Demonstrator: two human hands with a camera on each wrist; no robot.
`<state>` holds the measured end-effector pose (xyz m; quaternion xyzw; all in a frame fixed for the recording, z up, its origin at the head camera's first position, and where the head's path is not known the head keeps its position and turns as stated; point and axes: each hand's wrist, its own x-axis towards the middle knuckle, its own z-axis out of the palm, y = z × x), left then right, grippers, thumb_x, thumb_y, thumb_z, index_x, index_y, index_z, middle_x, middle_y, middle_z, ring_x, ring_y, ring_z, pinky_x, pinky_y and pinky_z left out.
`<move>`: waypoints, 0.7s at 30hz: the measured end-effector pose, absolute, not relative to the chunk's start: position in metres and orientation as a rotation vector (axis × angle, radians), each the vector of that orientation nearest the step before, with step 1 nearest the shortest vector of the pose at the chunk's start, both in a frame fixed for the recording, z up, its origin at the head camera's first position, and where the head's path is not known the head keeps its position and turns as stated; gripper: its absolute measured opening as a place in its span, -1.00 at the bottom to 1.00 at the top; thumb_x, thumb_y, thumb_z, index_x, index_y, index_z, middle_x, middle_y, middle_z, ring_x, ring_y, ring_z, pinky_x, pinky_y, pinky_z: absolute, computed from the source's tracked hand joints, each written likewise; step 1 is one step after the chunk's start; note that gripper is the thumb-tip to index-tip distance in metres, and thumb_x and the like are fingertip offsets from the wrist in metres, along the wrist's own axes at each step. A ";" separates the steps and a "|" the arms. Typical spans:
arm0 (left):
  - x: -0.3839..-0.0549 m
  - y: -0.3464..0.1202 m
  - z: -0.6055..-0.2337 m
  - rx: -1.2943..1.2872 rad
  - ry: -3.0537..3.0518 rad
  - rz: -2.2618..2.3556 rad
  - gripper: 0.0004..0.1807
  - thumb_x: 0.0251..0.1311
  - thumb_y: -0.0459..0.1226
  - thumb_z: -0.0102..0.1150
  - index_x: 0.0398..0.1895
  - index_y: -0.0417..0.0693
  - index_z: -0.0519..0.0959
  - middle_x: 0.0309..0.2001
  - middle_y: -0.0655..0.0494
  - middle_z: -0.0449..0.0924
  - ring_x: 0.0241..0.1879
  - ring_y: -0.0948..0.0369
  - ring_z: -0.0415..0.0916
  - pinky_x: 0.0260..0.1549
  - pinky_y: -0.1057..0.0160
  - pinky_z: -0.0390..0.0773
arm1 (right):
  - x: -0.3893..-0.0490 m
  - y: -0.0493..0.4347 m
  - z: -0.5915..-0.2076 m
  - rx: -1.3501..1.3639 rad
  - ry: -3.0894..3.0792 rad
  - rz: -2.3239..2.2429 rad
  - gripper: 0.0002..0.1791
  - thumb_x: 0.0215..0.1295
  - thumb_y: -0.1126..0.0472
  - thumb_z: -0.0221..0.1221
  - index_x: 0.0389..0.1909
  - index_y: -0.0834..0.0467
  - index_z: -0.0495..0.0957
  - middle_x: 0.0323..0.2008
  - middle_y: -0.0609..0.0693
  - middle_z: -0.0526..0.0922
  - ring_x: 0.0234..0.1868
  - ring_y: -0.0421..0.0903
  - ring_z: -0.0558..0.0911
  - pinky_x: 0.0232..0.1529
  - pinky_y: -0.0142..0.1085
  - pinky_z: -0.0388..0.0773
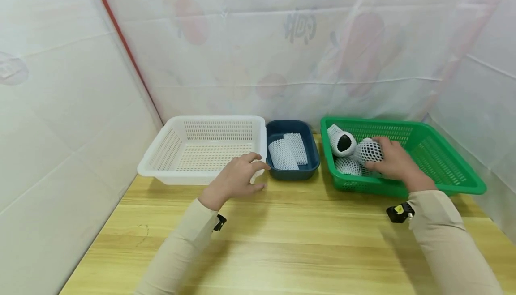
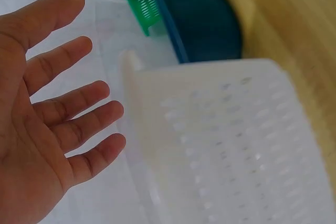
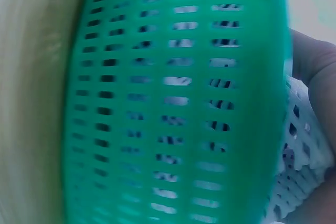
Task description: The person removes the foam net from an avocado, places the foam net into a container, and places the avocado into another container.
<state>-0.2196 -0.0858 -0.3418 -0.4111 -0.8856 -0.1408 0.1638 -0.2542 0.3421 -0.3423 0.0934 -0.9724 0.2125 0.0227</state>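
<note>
My right hand reaches into the green basket and grips a dark fruit in a white foam net. In the right wrist view the netting shows between thumb and fingers, partly hidden by the basket wall. Beside it lie another netted dark fruit, its dark end bare, and a netted one lower down. My left hand hovers by the right front corner of the white basket, fingers spread and holding nothing. Its palm faces the left wrist camera.
Between the baskets stands a small dark blue tray holding two white foam net sleeves. All three containers stand on a wooden table, against a whitish sheet at the back. Sheets also hang at both sides.
</note>
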 end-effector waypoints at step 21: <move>-0.215 -0.101 -0.331 -1.106 -2.532 -0.444 -0.63 0.00 -0.13 0.33 -0.10 -0.05 0.62 -0.08 -0.03 0.51 -0.23 0.07 0.51 -0.32 0.08 0.48 | -0.240 0.337 -0.323 0.179 -3.000 0.596 -0.02 0.13 -0.10 0.22 0.33 0.40 -0.03 0.08 0.62 0.08 0.01 0.50 0.18 -0.21 0.31 0.24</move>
